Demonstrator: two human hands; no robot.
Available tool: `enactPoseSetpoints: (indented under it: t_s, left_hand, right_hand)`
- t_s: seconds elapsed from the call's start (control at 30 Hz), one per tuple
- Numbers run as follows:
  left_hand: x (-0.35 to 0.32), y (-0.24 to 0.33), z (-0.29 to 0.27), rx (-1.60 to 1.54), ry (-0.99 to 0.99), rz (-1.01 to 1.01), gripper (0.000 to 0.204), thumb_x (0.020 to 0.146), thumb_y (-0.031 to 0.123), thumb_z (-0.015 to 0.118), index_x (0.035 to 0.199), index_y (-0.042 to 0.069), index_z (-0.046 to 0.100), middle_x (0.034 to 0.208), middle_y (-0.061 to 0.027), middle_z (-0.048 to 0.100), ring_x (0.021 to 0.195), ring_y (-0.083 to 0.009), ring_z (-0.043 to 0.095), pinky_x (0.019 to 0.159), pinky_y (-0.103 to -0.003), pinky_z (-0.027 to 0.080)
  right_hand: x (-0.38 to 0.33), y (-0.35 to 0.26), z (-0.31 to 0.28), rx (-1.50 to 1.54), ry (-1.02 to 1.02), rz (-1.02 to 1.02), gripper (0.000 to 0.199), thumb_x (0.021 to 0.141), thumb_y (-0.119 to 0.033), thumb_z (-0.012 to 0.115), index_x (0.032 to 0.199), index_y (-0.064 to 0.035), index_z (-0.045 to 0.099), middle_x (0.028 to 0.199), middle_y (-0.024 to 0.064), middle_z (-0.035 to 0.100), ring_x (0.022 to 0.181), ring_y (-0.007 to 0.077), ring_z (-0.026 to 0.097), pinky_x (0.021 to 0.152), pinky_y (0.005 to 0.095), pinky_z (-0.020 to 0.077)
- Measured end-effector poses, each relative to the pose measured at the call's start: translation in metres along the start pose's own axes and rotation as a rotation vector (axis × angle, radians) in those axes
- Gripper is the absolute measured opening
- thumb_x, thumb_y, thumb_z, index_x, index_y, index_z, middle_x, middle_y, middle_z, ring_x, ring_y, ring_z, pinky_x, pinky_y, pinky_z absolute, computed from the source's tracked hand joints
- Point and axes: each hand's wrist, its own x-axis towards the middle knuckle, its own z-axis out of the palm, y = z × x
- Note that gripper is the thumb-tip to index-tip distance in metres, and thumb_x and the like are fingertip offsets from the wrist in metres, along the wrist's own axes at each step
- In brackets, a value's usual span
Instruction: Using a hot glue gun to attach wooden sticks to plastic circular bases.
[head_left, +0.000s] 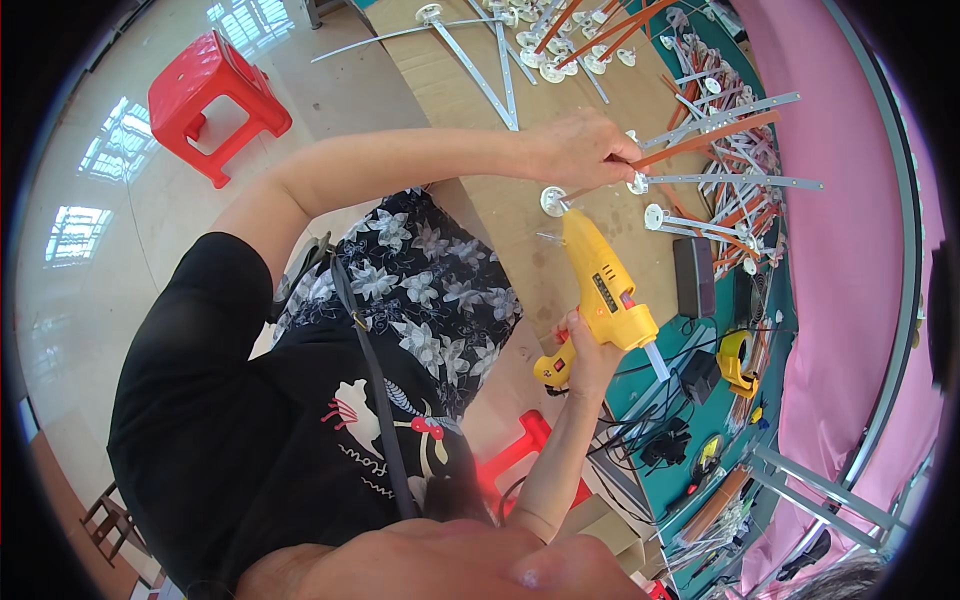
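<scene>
My right hand (585,352) grips the handle of a yellow hot glue gun (600,290). Its nozzle points at a white round disc (553,200) lying on the cardboard sheet (470,90). My left hand (580,150) reaches across from the upper left and pinches a thin orange strip (705,140) close to that disc, with the strip running off to the right. A silver metal strip (740,181) with a white disc at its end lies just beside my left fingers.
A heap of metal and orange strips with white discs (745,200) lies right of the hands, and more lie at the top (560,40). A black box (693,275), yellow tape dispenser (738,360) and cables (660,430) sit on the green table. Two red stools (215,100) (520,450); pink cloth (850,220).
</scene>
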Motion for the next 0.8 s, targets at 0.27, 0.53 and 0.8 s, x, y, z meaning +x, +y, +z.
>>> enactPoseSetpoints:
  t_s: [0.27, 0.53, 0.8]
  left_hand:
    - [-0.001, -0.003, 0.004, -0.107, 0.074, 0.036, 0.016, 0.080, 0.020, 0.060, 0.079, 0.005, 0.064, 0.058, -0.0158, 0.052, 0.055, -0.0317, 0.049, 0.051, -0.039, 0.037]
    - [-0.001, -0.004, 0.003, -0.106, 0.078, 0.042, 0.015, 0.081, 0.020, 0.061, 0.083, 0.006, 0.066, 0.059, -0.0145, 0.054, 0.053, -0.0297, 0.050, 0.051, -0.037, 0.038]
    - [-0.001, -0.011, 0.004, -0.108, 0.106, 0.084, 0.015, 0.080, 0.017, 0.061, 0.089, 0.007, 0.068, 0.057, -0.0145, 0.053, 0.051, -0.0265, 0.050, 0.049, -0.036, 0.037]
  right_hand:
    - [0.001, 0.000, 0.000, 0.050, 0.003, -0.019, 0.024, 0.075, -0.002, 0.062, 0.095, 0.0017, 0.049, 0.072, 0.0084, 0.056, 0.056, 0.0168, 0.057, 0.053, 0.0279, 0.0488]
    - [0.002, -0.007, 0.002, 0.046, -0.006, 0.006, 0.020, 0.076, -0.002, 0.060, 0.092, 0.0016, 0.049, 0.067, 0.0073, 0.054, 0.055, 0.0163, 0.056, 0.051, 0.0267, 0.0472]
    - [0.003, -0.014, 0.002, -0.003, -0.002, 0.027, 0.017, 0.076, -0.004, 0.059, 0.089, 0.0017, 0.050, 0.067, 0.0084, 0.055, 0.055, 0.0162, 0.056, 0.051, 0.0265, 0.0461]
